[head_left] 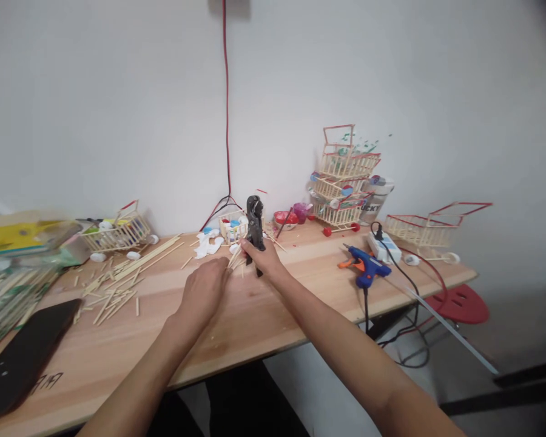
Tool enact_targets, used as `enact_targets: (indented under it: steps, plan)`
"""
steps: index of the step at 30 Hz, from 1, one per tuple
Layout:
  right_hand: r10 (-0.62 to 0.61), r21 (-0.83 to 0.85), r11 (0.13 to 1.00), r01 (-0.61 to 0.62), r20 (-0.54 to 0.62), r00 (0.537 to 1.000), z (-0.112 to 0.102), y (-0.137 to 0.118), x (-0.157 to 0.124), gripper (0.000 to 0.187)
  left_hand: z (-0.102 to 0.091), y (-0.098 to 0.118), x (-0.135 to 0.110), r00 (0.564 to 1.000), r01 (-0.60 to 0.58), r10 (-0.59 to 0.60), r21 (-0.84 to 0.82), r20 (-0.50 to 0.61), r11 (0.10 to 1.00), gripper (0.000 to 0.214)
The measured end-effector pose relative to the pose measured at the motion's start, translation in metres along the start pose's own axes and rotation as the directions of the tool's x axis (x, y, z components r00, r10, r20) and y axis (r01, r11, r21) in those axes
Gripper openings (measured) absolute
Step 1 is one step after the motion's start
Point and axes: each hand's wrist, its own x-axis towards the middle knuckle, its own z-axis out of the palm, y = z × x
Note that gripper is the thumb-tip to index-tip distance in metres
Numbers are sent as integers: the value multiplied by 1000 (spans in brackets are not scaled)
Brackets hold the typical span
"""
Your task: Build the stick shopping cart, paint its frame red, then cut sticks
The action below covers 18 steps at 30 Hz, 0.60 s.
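Note:
My right hand [267, 258] is wrapped round a black plier-like hand tool [254, 220] held upright, its head pointing up. Close beside it, my left hand [205, 284] is closed on a few thin wooden sticks [235, 257] whose ends stick out toward the tool. The fingertips of the left hand are partly hidden. Short cut wooden sticks [113, 303] lie scattered left of my left hand, with longer ones behind them. Behind the tool stands a small stick-built basket [231, 233] holding bottle caps, partly covered by it.
A black phone [30, 349] and bundled sticks [11, 297] lie at left, near a small stick cart [122, 233]. Stacked stick carts [343, 182] stand at the back right. A blue glue gun [368, 267], power strip [386, 247] and another stick cart [425, 229] occupy the right.

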Motion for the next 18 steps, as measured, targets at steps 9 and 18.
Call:
enact_targets:
  steps: [9, 18]
  plan:
    - [58, 154, 987, -39, -126, 990, -2, 0, 6, 35, 8, -17, 1, 972, 233, -121, -797, 199, 557, 30]
    - [149, 310, 947, -78, -211, 966, -9, 4, 15, 31, 26, -42, -4, 913, 98, -394, -994, 108, -45, 59]
